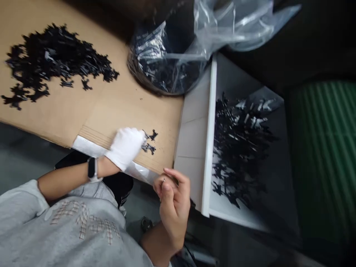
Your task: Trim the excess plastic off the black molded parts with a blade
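Note:
My left hand (126,146), in a white glove, rests on the cardboard tabletop with its fingers curled closed. Dark plastic pieces meet its fingertips: one small black clip-like part (152,135) lies beside them, and another black part (149,148) lies just below. Part of these is hidden by the glove, so the exact grip is blurred. My right hand (175,207) is bare and held in front of the table's near edge. Its thumb and bent fingers pinch a small shiny metal piece (164,180), too tiny to name; the index finger is extended.
A heap of black plastic parts (61,55) covers the far left of the cardboard (91,100). Behind stands a clear plastic bag (167,70) holding dark parts. To the right, a white-rimmed bin (210,141) contains many black parts, with a green ribbed object (328,148) beyond.

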Tool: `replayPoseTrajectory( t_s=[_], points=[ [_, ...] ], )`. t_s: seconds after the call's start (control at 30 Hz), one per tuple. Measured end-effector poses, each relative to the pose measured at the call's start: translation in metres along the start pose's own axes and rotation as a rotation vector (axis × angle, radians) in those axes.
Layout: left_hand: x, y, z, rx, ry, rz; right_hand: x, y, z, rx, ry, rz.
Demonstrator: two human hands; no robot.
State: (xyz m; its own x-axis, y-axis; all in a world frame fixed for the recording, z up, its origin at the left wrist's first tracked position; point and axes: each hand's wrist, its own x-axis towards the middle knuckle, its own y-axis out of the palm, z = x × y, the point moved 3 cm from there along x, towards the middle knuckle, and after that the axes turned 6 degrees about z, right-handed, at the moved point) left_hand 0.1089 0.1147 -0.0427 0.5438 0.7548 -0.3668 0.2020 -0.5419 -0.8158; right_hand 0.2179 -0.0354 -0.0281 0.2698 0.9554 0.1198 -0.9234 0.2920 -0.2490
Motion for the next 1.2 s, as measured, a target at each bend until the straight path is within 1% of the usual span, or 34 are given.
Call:
replayPoseTrajectory(
  t_s=[0.03, 0.1, 0.13, 0.17, 0.2, 0.23, 0.3, 0.33, 0.37, 0.4, 0.43, 0.5, 0.57, 0.7, 0.83, 0.9, 0.97, 1.03, 1.1, 1.17, 1.2],
  points=[
    [-0.002, -0.001, -0.008, -0.009, 0.011, -0.010, -0.001, -0.002, -0.002, -0.015, 0.022, -0.014],
    [-0.007, -0.005, -0.020, -0.039, 0.034, -0.033, -0.002, -0.007, -0.006, -0.007, 0.009, -0.020],
    [-0.010, -0.010, -0.021, -0.051, 0.040, -0.051, -0.002, -0.010, -0.008, 0.003, 0.001, -0.014],
    [-0.014, -0.015, -0.017, -0.059, 0.034, -0.058, -0.002, -0.014, -0.011, 0.008, -0.005, -0.002],
    [-0.018, -0.022, -0.009, -0.062, 0.023, -0.058, -0.002, -0.018, -0.013, 0.004, 0.001, 0.014],
    [-0.021, -0.029, 0.004, -0.061, 0.007, -0.054, -0.003, -0.021, -0.016, -0.008, 0.022, 0.037],
    [-0.026, -0.049, 0.042, -0.020, -0.055, -0.090, -0.006, -0.028, -0.023, -0.028, 0.076, 0.066],
    [-0.026, -0.061, 0.066, 0.029, -0.124, -0.149, -0.008, -0.030, -0.026, -0.030, 0.101, 0.063],
    [-0.025, -0.074, 0.091, 0.161, -0.230, -0.202, -0.008, -0.032, -0.030, -0.026, 0.121, 0.049],
    [-0.022, -0.085, 0.114, 0.227, -0.290, -0.212, -0.008, -0.032, -0.033, -0.017, 0.136, 0.041],
    [-0.018, -0.095, 0.133, 0.268, -0.323, -0.209, -0.007, -0.030, -0.035, -0.004, 0.142, 0.046],
    [-0.006, -0.110, 0.160, 0.331, -0.338, -0.180, -0.002, -0.022, -0.039, 0.029, 0.139, 0.095],
    [0.004, -0.117, 0.171, 0.374, -0.302, -0.151, 0.004, -0.012, -0.038, 0.061, 0.126, 0.164],
    [0.011, -0.114, 0.170, 0.422, -0.194, -0.139, 0.009, 0.000, -0.030, 0.087, 0.101, 0.178],
    [0.003, -0.106, 0.163, 0.407, -0.123, -0.177, 0.009, 0.007, -0.021, 0.092, 0.057, 0.146],
    [-0.006, -0.098, 0.151, 0.364, -0.079, -0.205, 0.012, 0.014, -0.018, 0.116, 0.065, 0.128],
    [-0.020, -0.086, 0.132, 0.289, -0.020, -0.237, 0.017, 0.024, -0.014, 0.178, 0.065, 0.074],
    [-0.036, -0.072, 0.107, 0.177, 0.041, -0.277, 0.025, 0.040, -0.007, 0.274, 0.031, 0.071],
    [-0.054, -0.058, 0.081, -0.033, 0.127, -0.312, 0.034, 0.056, -0.001, 0.343, 0.064, 0.086],
    [-0.068, -0.049, 0.062, -0.392, 0.182, -0.312, 0.041, 0.069, 0.002, 0.384, 0.139, 0.117],
    [-0.073, -0.046, 0.055, -0.588, 0.178, -0.300, 0.044, 0.073, 0.003, 0.411, 0.174, 0.122]
  ],
)
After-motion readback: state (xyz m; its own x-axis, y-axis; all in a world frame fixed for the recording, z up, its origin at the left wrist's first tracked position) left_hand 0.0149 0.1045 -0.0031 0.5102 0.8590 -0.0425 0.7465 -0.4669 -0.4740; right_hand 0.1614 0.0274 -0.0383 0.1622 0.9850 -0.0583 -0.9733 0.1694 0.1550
